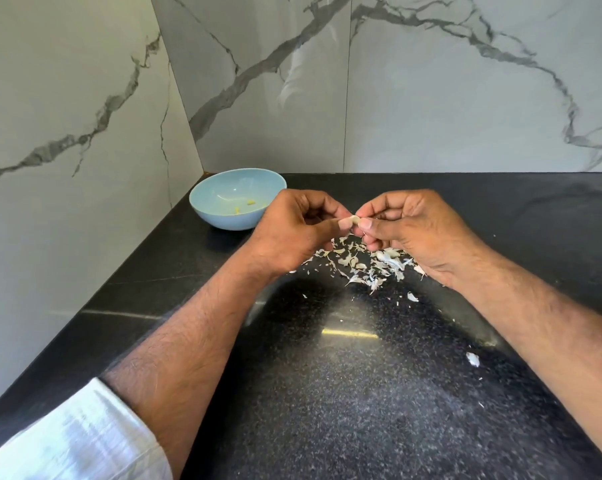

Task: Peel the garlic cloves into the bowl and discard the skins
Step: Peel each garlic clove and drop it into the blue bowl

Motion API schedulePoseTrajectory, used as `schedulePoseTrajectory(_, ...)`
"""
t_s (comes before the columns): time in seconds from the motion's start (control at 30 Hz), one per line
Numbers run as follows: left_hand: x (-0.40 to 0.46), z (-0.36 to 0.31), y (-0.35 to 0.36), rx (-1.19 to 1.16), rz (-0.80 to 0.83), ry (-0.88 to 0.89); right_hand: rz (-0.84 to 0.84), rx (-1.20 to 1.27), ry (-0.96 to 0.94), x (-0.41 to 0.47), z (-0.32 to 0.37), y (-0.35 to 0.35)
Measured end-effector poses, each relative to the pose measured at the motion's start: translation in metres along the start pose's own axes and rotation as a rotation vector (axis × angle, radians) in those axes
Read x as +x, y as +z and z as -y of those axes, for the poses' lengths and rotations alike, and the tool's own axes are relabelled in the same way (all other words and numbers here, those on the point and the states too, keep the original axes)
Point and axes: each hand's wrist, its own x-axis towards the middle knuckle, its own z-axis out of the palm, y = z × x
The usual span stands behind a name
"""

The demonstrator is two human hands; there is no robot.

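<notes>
A small pale garlic clove (pixel 350 221) in its papery skin is pinched between both hands above the black speckled stone worktop (pixel 327 393); the left hand (pixel 301 225) curls its fingers and thumb round one end, seemingly to steady it, while the right hand (pixel 401 230) nips the other end with fingertips, probably so a nail can lift the skin; neither hand is spread wide. Directly below lies a loose scatter of white papery garlic skins (pixel 368 263), too many and too jumbled to count, with perhaps a few unpeeled cloves mixed in, though I cannot be sure; the hands work over it, so scraps likely fall in one place for discarding. One round light blue bowl (pixel 206 199) stands to the left near the marble wall corner, within reach; it holds two or three yellowish peeled cloves (pixel 245 206).
</notes>
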Motion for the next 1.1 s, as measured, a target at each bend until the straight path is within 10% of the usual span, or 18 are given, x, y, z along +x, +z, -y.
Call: schedulePoseTrajectory(1.1,0.000,0.000,0.021,0.605,-0.127,0.219,-0.139,-0.464,-0.157,0.003,-0.010,0.007)
